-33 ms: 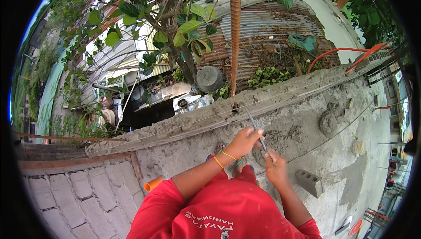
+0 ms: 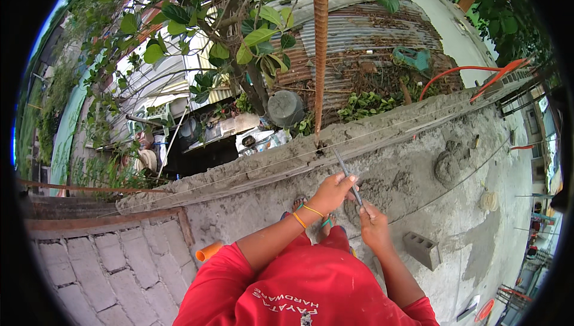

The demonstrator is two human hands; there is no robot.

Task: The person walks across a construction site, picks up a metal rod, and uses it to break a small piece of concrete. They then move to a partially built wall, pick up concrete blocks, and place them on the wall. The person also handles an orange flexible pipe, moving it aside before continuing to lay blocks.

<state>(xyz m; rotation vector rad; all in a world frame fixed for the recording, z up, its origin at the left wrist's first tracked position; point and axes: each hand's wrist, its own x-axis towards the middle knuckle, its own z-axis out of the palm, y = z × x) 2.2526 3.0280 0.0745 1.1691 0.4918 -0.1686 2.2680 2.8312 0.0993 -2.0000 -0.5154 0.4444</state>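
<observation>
1. A thin grey metal tool (image 2: 347, 178) is gripped by both hands: the left hand (image 2: 330, 193) is closed round its middle, and the right hand (image 2: 372, 225) is closed round its lower end. The tool's tip is pointed up toward the wall top (image 2: 251, 170), just beyond the hands.
2. Two yellow bands (image 2: 306, 215) are worn on the left wrist.
3. A rusty ribbed steel bar (image 2: 320, 45) is seen rising upright from the wall top, just above the hands. A taut string (image 2: 418, 124) is stretched along the wall past its foot.
4. To the right of the hands, a lump of wet mortar (image 2: 447, 164) lies on the concrete floor (image 2: 478, 236); a grey hollow block (image 2: 422, 249) stands near the right forearm.
5. An orange pipe end (image 2: 208, 250) shows left of the left arm, beside a block-paved surface (image 2: 113, 272).
6. Beyond the wall, a grey bucket (image 2: 284, 107), leafy branches (image 2: 239, 33) and corrugated roofing (image 2: 371, 33) are visible.
7. White lettering is printed on the red shirt (image 2: 299, 296) below the hands.
8. Against the earlier frame, nothing is seen to have shifted.
</observation>
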